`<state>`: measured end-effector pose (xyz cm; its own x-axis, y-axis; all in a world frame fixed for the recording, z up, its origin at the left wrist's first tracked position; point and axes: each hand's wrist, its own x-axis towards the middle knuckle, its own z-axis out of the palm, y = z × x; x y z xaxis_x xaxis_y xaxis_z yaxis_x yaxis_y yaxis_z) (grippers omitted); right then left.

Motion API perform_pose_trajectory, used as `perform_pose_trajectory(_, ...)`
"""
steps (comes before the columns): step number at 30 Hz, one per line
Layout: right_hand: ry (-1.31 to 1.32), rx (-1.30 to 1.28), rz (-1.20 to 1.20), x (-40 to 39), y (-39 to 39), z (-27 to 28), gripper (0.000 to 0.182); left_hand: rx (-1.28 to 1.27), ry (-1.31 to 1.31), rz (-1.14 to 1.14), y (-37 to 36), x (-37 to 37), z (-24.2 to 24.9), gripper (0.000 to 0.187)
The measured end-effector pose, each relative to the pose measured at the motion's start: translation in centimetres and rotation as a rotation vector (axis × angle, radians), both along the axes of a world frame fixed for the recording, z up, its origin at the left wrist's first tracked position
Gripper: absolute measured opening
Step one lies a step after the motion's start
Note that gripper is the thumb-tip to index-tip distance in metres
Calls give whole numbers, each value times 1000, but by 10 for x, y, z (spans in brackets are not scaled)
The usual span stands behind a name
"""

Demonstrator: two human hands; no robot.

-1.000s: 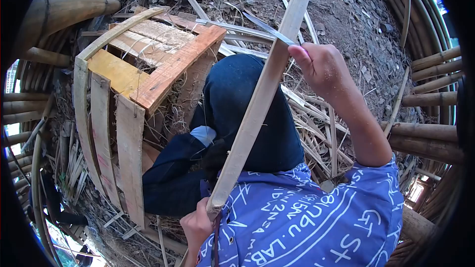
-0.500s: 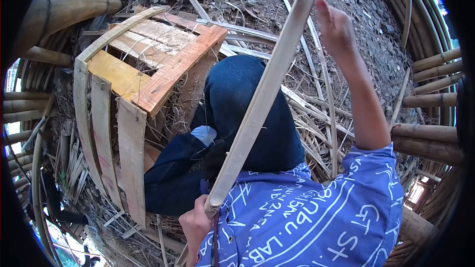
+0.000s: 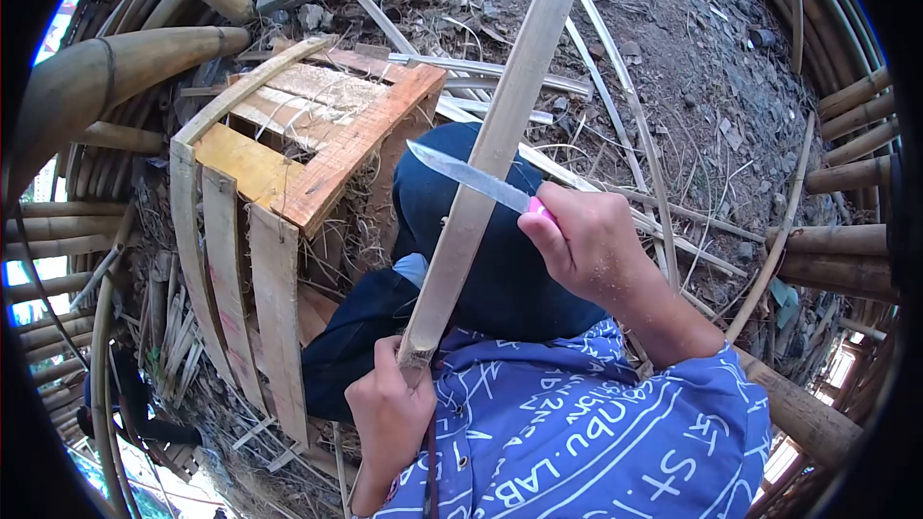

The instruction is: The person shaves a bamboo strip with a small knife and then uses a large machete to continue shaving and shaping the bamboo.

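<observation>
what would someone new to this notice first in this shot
Probably the knife, its pink handle in the right hand and its blade lying across the long bamboo strip whose near end the left hand grips. Next, the slatted wooden crate on the left, with its orange-brown board, and the blue shirt with white lettering below.

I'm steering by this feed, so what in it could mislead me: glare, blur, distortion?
Head view: strong fisheye, black corners, bent-looking bamboo poles near the rim; daylight blown out at far left. Same view: knife outline legible, trousers too dark for fine detail.
</observation>
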<state>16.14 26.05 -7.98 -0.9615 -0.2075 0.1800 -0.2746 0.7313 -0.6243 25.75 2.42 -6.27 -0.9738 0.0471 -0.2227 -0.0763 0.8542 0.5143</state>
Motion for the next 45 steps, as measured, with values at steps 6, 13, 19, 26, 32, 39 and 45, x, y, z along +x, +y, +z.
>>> perform_pose_trajectory(6, 50, 60, 5, -11, -7, -8, 44, 18, -17, -33, 7, -9, -4, 22)
perform_pose_trajectory(13, 149, 160, 23, -26, 8, -20, 47, -30, 62, -133, 2, -7, -10, 27)
perform_pose_trajectory(19, 198, 177, 64, -33, 10, -25, 45, 12, 50, -115, 3, -4, -11, 29)
perform_pose_trajectory(26, 255, 208, 81, -38, 14, -28, 45, -3, 45, -96, 6, -2, -12, 29)
perform_pose_trajectory(32, 327, 205, -20, -56, 31, -33, 44, -8, 48, -77, 6, 0, -9, 28)
perform_pose_trajectory(39, 291, 101, -343, -119, 85, -33, 58, -21, 0, -53, 4, -1, -9, 29)
perform_pose_trajectory(45, -38, 36, -147, -49, 12, 3, 48, -41, 9, -43, 6, -10, -5, 29)
